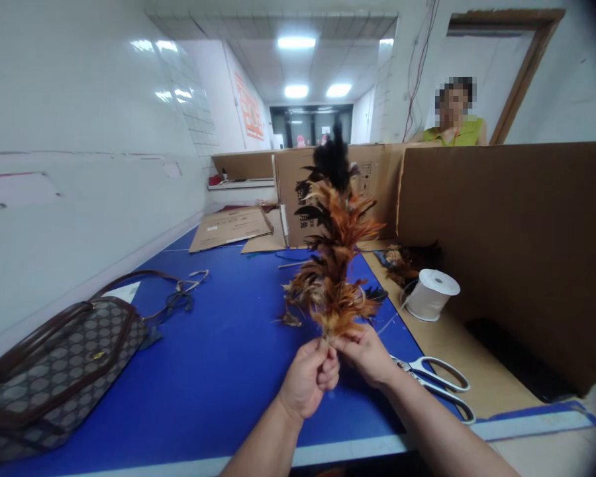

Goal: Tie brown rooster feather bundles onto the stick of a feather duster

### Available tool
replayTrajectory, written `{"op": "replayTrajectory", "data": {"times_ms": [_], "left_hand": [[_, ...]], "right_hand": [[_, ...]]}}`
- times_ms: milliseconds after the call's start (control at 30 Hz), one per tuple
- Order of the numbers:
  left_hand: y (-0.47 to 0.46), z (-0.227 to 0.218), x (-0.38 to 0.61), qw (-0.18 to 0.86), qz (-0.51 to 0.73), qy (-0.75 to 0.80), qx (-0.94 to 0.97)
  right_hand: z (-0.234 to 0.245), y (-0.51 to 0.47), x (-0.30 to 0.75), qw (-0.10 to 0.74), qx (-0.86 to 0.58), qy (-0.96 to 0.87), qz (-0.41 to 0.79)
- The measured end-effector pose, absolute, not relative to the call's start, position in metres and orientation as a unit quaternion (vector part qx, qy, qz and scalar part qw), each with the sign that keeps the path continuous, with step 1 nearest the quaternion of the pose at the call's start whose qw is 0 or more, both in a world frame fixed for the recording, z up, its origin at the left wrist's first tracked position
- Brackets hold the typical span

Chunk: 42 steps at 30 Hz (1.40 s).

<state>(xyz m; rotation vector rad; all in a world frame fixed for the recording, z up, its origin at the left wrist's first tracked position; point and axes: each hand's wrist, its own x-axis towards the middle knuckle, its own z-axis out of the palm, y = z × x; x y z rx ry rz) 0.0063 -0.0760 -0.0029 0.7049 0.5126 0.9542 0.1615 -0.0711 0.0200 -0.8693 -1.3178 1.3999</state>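
Note:
A feather duster with orange, brown and black feathers stands upright above the blue tabletop, its black tip pointing up and away. My left hand is closed in a fist around its lower end. Pressed against the base of the feathers, just above and to the right, my right hand is closed in a pinch there. Whatever handle lies inside my fingers is hidden. White-handled scissors lie partly under my right forearm. To the right stands a white spool, with a thin strand running from it toward the duster.
A patterned handbag with brown straps lies at the left. Loose feathers sit behind the spool, and a black flat object is at the right. Cardboard panels wall off the back and right. Behind them is a person in a yellow-green top.

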Motion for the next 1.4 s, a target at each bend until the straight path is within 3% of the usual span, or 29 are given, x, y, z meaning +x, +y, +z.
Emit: {"op": "replayTrajectory", "data": {"times_ms": [267,467,767,867,1067,1167,1400], "left_hand": [[-0.076,-0.010,0.023,0.599,0.564,0.377,0.425],[-0.078,-0.003,0.017,0.695,0.545,0.311,0.351],[-0.080,0.004,0.000,0.853,0.399,0.184,0.282],[-0.079,0.005,0.004,0.834,0.420,0.208,0.291],[-0.074,-0.007,0.019,0.666,0.546,0.326,0.390],[-0.072,-0.014,0.017,0.616,0.557,0.362,0.424],[-0.074,-0.007,0.008,0.739,0.516,0.278,0.332]], "right_hand": [[0.012,-0.062,0.161,0.564,-0.389,-0.549,0.479],[0.015,-0.068,0.153,0.509,-0.365,-0.551,0.550],[0.031,-0.071,0.163,0.475,-0.302,-0.595,0.574],[0.031,-0.069,0.163,0.493,-0.333,-0.593,0.543],[0.009,-0.057,0.161,0.528,-0.465,-0.568,0.427],[0.006,-0.056,0.158,0.524,-0.469,-0.566,0.430],[0.016,-0.061,0.157,0.480,-0.394,-0.572,0.535]]}}
